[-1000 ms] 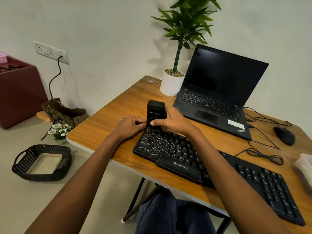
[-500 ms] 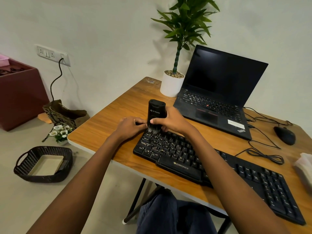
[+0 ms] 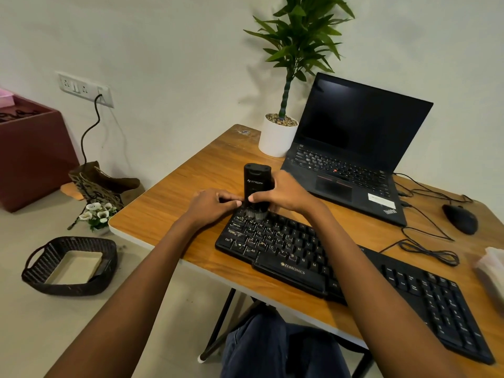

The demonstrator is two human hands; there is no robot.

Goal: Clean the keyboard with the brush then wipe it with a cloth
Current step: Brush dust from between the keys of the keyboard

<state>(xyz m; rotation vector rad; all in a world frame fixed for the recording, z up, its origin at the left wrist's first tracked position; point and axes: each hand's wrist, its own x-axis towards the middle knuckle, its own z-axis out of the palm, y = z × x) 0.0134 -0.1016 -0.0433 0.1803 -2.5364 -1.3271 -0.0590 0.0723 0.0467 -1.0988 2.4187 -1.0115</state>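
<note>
Head view: the right hand (image 3: 283, 193) grips the black brush (image 3: 257, 184) low on its body, thumb across the front and fingers wrapped behind. The brush stands upright, bristles down on the far left corner of the keyboard (image 3: 300, 257), touching the top row of keys. The left hand (image 3: 210, 205) lies just beside it with fingers curled and fingertips meeting the base of the brush – whether it pinches the brush or only steadies the keyboard's corner I cannot tell.

The keyboard lies slantwise along the near edge of the wooden table (image 3: 169, 214). Behind it an open laptop (image 3: 354, 159) shows a dark screen, and a white pot (image 3: 276, 137) with a green plant stands just left of the laptop at the wall. A mouse (image 3: 460, 219) sits to the right, its cable coiled near the keyboard. A pale cloth (image 3: 491, 271) rests at the table's right edge – partly cut off, blurred. On the floor to the left sits a dark woven basket (image 3: 69, 264).
</note>
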